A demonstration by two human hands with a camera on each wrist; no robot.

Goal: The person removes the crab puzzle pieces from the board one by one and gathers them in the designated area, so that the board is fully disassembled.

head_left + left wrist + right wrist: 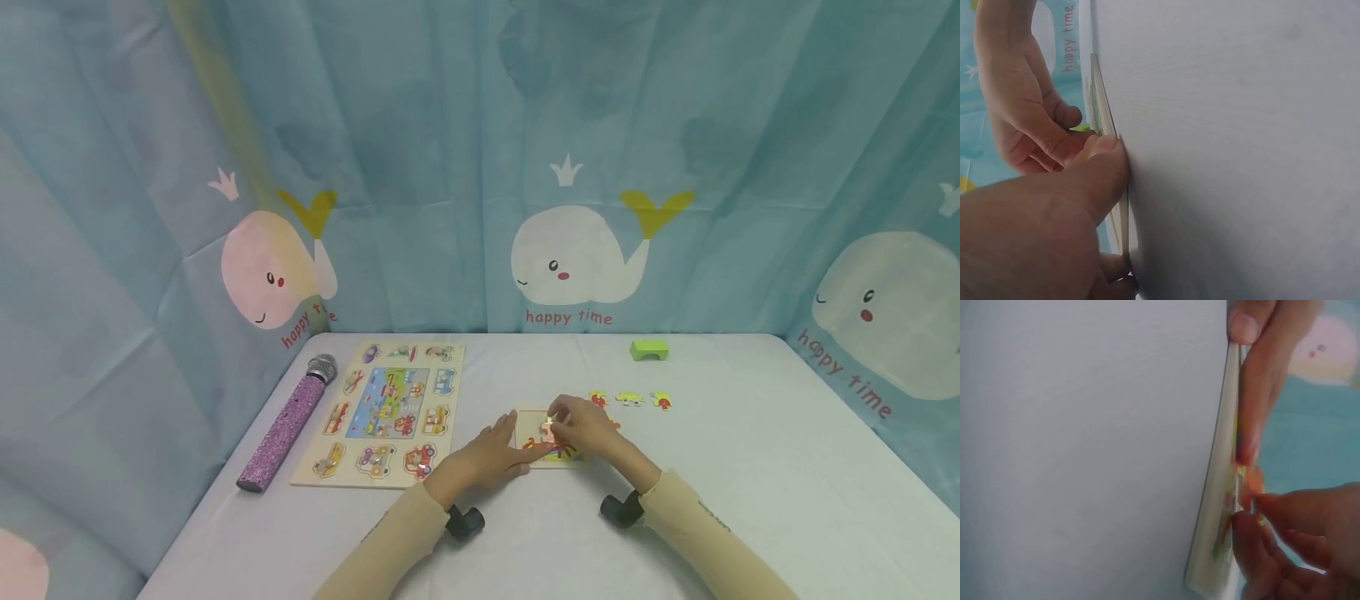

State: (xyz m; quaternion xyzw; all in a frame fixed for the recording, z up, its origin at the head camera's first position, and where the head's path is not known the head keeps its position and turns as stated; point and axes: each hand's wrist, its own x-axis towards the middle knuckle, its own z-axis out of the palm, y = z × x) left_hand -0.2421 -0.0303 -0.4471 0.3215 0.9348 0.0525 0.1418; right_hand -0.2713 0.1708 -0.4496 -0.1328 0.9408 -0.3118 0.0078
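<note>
- Puzzle tray (529,421): lies on the counter (720,475), whose white surface extends widely rightward of it.
- Left hand (487,457): spread, resting at the tray's left edge.
- Right hand (587,427): pinching a pinkish piece (547,432) over the tray.
- Loose pieces (629,399): beyond the tray's right edge.

Two hands are at one white surface (750,467): a left hand (483,458) and a right hand (588,427). Between them lies one small puzzle board (531,414). One orange piece (547,431) is at the right hand's fingertips; beyond that hand are three loose pieces (629,399) in a row, a fourth piece (615,423) partly hidden just beside it, and one green block (648,349) farther off. Left of the left hand are one large board (457,358) with ten picture pieces (376,460) and one microphone (288,425).
</note>
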